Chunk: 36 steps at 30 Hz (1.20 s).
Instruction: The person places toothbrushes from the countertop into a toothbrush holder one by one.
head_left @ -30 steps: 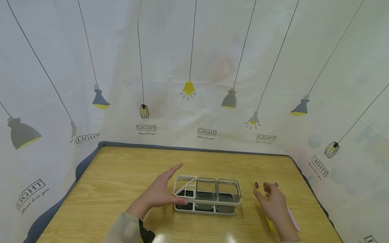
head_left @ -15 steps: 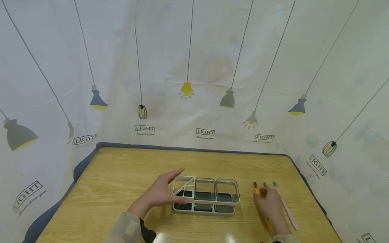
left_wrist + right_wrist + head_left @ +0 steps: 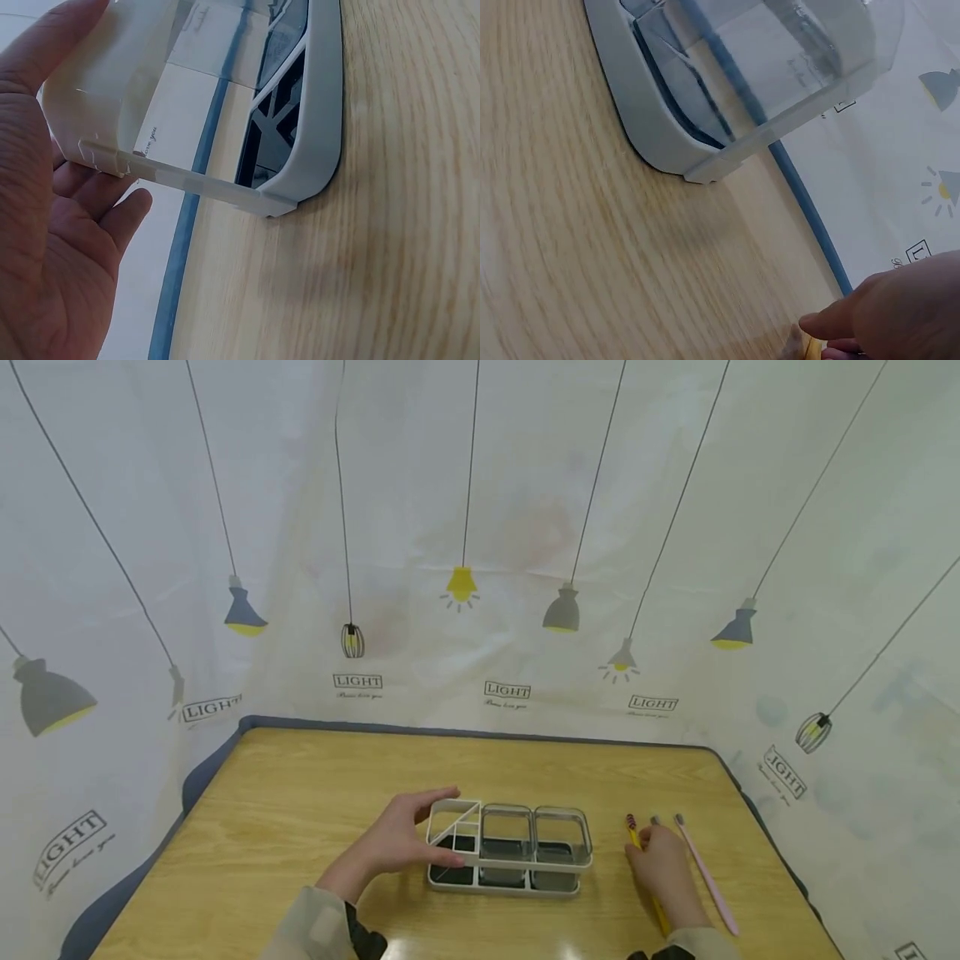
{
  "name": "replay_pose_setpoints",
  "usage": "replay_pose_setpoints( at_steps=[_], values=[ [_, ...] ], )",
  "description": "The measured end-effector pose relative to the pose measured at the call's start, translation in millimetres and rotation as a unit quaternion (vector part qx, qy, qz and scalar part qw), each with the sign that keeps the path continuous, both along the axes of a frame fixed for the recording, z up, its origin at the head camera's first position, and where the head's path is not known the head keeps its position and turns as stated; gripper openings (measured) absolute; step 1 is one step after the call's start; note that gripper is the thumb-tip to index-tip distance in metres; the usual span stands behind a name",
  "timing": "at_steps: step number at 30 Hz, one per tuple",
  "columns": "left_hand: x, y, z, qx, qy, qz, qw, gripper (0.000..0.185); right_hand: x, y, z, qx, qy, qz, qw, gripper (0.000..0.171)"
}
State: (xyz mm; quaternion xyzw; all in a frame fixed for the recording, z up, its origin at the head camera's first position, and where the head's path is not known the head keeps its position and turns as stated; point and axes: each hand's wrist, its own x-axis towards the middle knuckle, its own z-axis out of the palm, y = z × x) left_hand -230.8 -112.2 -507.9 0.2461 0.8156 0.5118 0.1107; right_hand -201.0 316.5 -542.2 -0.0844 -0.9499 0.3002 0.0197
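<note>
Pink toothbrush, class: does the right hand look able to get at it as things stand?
Probably yes: the right hand is close to the pink toothbrush, with only bare table visible between them. Whether it grips something is unclear; if so, it may need to release that first.

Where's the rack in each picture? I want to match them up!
Head: the rack is low, near the middle.
Left wrist: at the top, partly cut off, beside the left hand.
Right wrist: at the top, partly cut off.
Shared landmark: the blue strip behind it.
</note>
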Motion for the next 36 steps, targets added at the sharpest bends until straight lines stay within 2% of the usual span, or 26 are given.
replay_pose_setpoints(
  at_steps=[7,14,19,25,30,36],
  values=[
    [0.0,-1,2.5,-0.007,-0.010,0.000,0.9999,0.085,-7.3,1,-7.5,0.022,0.002,0.007,1.000,0.033],
    [-1.6,0,1.9,-0.012,-0.016,-0.001,0.9998,0.087,-10.3,4,-7.6,0.043,-0.006,0.014,0.999,0.026],
    [-1.1,0,1.4,-0.007,-0.022,0.007,0.9997,0.086,-10.4,1,-6.5,0.020,0.009,0.010,1.000,0.018],
    [-1.4,-2,-0.1,-0.004,-0.025,0.011,0.9996,0.088,-10.0,-1,-6.5,-0.029,0.018,-0.001,0.999,0.039],
    [-1.8,-3,-1.9,0.001,-0.026,0.008,0.9996,0.084,-10.1,0,-3.2,-0.016,0.017,-0.002,1.000,0.031],
    [-1.8,-1,-1.1,-0.002,-0.026,0.010,0.9996,0.088,-6.8,-3,10.1,-0.044,0.002,0.005,0.999,0.040]
  ],
)
